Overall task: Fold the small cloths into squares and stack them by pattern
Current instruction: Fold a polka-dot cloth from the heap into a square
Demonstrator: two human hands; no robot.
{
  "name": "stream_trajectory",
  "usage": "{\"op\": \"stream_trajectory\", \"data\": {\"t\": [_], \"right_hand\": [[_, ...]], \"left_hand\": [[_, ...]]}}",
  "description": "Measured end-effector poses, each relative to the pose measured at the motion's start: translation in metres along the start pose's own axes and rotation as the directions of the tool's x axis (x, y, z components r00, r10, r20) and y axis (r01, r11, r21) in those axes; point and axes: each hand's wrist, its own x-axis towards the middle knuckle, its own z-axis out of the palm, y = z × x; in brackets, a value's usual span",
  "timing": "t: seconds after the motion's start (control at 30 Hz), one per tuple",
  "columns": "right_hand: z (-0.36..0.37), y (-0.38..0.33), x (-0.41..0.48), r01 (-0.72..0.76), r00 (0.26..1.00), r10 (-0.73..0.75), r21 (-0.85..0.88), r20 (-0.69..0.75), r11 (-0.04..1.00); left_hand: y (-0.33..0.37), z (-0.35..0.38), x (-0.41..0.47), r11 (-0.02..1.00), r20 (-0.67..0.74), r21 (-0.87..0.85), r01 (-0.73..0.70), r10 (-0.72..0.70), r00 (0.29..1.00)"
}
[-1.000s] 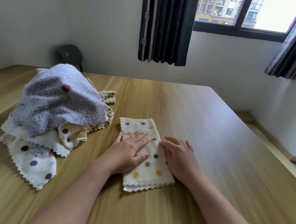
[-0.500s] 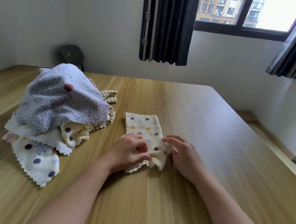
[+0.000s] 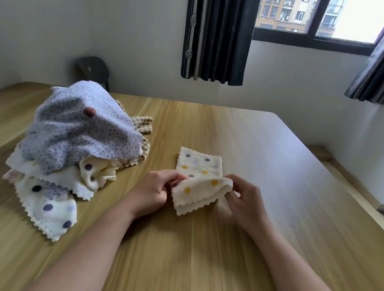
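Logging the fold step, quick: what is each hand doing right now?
Left hand: pinching the lifted near end of the dotted cloth.
Right hand: pinching that same end, other side.

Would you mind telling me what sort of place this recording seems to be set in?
Most likely a room in a flat, probably upstairs: a wooden table, dark curtains beside a window facing an apartment block, and a heap of small cloths near the dotted cloth being folded.
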Motion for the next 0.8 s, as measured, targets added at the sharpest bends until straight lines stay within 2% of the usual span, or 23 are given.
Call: {"op": "stream_trajectory", "data": {"t": [0.07,0.13,0.23,0.4,0.47,0.6,0.8], "right_hand": [[0.001,-0.002,0.0,-0.029,0.999,0.03,0.046,-0.021,0.999],[0.001,-0.007,0.0,-0.027,0.999,0.03,0.073,-0.031,0.997],[0.002,-0.013,0.001,-0.038,0.998,0.043,0.105,-0.043,0.994],[0.009,-0.012,0.013,-0.207,0.974,0.215,0.108,-0.068,0.972],[0.01,-0.01,0.025,-0.322,0.944,0.325,0.054,-0.058,0.945],[0.015,-0.012,0.053,-0.466,0.884,0.465,-0.117,-0.04,0.877],[0.023,-0.008,0.078,-0.575,0.794,0.598,-0.45,-0.108,0.683]], "left_hand": [[-0.004,0.0,0.0,0.998,0.041,0.06,-0.005,0.003,0.999],[-0.005,0.004,0.001,0.995,0.011,0.101,-0.017,0.016,1.0],[-0.001,0.01,0.003,0.999,-0.088,0.047,-0.023,0.027,0.996],[0.009,0.015,0.016,0.991,-0.286,0.043,0.128,-0.11,0.952],[0.014,0.016,0.025,0.982,-0.313,0.042,0.185,-0.163,0.936],[0.015,0.019,0.053,0.898,-0.322,0.145,0.415,-0.354,0.878],[0.019,0.022,0.082,0.726,-0.364,0.398,0.562,-0.437,0.822]]}}
